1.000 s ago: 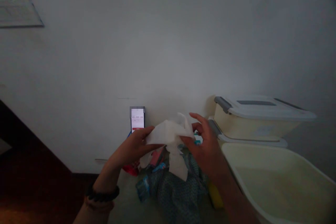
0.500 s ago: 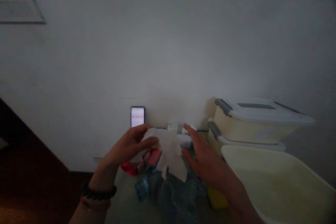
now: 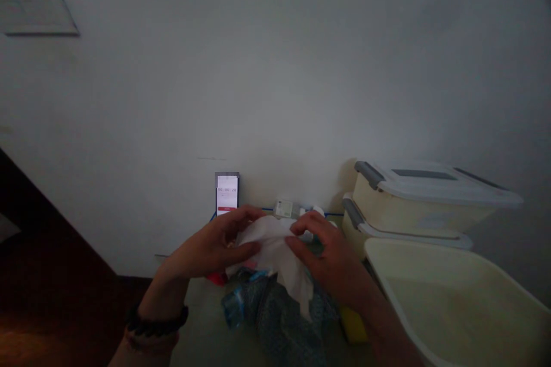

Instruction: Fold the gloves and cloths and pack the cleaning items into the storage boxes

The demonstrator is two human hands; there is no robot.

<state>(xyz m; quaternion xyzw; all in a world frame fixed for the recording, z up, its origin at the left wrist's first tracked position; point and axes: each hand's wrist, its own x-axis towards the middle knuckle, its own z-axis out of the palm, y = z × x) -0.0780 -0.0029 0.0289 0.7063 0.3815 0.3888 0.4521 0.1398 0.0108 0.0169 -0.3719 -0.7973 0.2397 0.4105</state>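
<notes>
Both my hands hold a crumpled white sheet of tissue or thin cloth [image 3: 275,252] low in the middle of the view. My left hand [image 3: 215,246] grips its left edge, fingers curled round it. My right hand [image 3: 322,252] pinches its right top edge. The sheet hangs over a grey-blue patterned cloth [image 3: 288,321] lying on the pale surface. A red packet [image 3: 215,278] and a blue item [image 3: 235,307] peek out beneath the sheet.
A lit phone [image 3: 227,193] leans on the white wall. Small bottles [image 3: 288,209] lie behind my hands. Two stacked lidded cream bins [image 3: 413,206] stand at the right, with a large cream basin [image 3: 451,292] in front. A yellow object [image 3: 353,324] lies beside the cloth. Dark floor at left.
My right hand, off the sheet half a second ago, has come back and closed on its right edge. The sheet has dropped lower than a second ago.
</notes>
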